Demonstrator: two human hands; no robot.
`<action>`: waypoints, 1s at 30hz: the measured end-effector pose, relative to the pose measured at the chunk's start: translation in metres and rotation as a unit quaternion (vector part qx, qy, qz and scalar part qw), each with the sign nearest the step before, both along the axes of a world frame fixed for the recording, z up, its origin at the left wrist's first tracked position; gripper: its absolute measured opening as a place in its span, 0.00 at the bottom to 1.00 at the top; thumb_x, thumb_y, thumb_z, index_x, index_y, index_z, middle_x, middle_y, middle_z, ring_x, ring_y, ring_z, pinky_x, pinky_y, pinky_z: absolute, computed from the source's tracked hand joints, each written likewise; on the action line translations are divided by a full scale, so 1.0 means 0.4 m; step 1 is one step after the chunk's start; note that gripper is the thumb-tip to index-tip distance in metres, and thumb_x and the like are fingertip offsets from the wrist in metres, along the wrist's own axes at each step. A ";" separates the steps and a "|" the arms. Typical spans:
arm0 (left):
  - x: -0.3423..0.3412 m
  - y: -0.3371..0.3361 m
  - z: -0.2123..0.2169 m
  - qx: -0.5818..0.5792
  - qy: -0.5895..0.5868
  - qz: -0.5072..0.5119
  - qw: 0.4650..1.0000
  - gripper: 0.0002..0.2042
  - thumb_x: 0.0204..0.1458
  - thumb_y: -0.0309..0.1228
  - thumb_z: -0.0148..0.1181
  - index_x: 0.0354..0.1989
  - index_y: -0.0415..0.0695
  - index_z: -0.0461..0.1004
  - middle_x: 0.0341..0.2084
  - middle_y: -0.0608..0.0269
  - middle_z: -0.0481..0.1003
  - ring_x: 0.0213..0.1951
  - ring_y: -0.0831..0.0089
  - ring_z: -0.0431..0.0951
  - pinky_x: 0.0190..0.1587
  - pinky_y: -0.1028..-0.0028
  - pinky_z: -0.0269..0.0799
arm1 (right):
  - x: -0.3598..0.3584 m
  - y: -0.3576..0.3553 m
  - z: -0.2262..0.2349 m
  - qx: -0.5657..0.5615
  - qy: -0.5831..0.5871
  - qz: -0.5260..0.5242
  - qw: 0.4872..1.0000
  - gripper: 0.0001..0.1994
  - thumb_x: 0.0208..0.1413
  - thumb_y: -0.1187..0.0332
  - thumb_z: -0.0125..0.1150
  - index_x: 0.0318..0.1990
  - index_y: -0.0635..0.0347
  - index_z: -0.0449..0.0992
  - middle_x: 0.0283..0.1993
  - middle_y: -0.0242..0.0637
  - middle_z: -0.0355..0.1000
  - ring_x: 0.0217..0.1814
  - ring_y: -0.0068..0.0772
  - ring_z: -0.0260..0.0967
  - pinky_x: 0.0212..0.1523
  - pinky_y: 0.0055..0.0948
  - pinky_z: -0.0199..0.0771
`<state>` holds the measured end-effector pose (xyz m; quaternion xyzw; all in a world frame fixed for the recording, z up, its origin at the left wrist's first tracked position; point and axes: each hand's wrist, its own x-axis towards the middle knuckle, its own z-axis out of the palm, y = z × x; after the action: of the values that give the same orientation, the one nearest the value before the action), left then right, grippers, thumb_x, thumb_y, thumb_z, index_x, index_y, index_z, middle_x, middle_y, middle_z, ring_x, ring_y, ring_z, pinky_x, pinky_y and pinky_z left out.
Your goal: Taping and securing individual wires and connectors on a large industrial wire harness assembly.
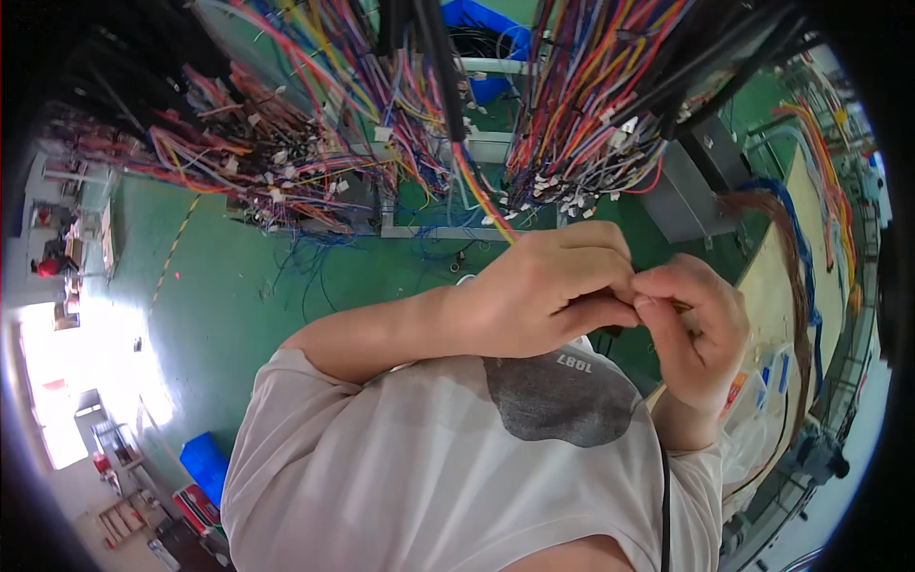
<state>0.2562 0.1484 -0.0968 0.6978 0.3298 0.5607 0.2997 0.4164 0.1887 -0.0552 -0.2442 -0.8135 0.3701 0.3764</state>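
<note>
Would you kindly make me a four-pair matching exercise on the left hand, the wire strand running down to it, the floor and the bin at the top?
1. Left hand
2. Wire strand
3. Floor
4. Bin at the top

A. Green
B. Emerges from a black sleeve
C. Blue, with black cables inside
D. Fingers curled, close against the right hand

Pairs: 1-D, 2-B, 3-A, 4-C

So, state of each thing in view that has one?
Left hand: curled, fingertips pinched
Right hand: pinched, fingertips against the left's
Red and yellow wires: hanging, lower ends hidden
Wire bundles: hanging, ends loose
Blue bin: open, holding black cables
Brown cables: lying along the table
</note>
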 end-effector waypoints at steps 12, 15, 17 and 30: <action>0.002 0.026 0.054 -0.470 -0.429 -0.231 0.736 0.29 0.42 0.36 0.61 0.51 0.40 0.55 0.26 0.67 0.66 0.20 0.82 0.63 0.19 0.84 0.56 | -0.004 0.005 -0.052 0.153 0.126 -0.054 0.979 0.09 0.42 0.85 0.54 0.33 0.66 0.69 0.21 0.33 0.65 0.17 0.21 0.58 0.17 0.17 0.55; 0.010 0.003 0.065 -0.394 -0.401 -0.161 0.811 0.30 0.40 0.45 0.60 0.48 0.42 0.57 0.27 0.66 0.64 0.19 0.85 0.59 0.18 0.88 0.53 | -0.007 -0.020 -0.022 -0.122 0.269 -0.075 0.952 0.07 0.49 0.82 0.50 0.37 0.67 0.66 0.25 0.30 0.67 0.22 0.12 0.59 0.21 0.10 0.57; 0.003 0.009 0.039 -0.214 -0.259 -0.076 0.939 0.33 0.36 0.56 0.59 0.42 0.42 0.62 0.30 0.61 0.62 0.22 0.84 0.58 0.23 0.88 0.53 | -0.004 -0.017 -0.011 -0.171 0.267 -0.068 0.946 0.07 0.48 0.82 0.50 0.37 0.67 0.66 0.25 0.30 0.67 0.22 0.12 0.59 0.21 0.10 0.57; 0.060 0.027 0.018 -0.243 -0.232 -0.020 0.942 0.29 0.39 0.20 0.62 0.50 0.41 0.53 0.22 0.70 0.62 0.19 0.88 0.59 0.19 0.86 0.55 | 0.006 -0.024 -0.018 -0.081 0.204 -0.055 0.974 0.08 0.49 0.83 0.49 0.38 0.70 0.66 0.29 0.34 0.69 0.27 0.13 0.63 0.27 0.11 0.62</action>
<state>0.2803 0.1593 -0.0898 0.4609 0.3635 0.6039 0.5393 0.4189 0.1792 -0.0623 -0.2378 -0.6723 0.4557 0.5327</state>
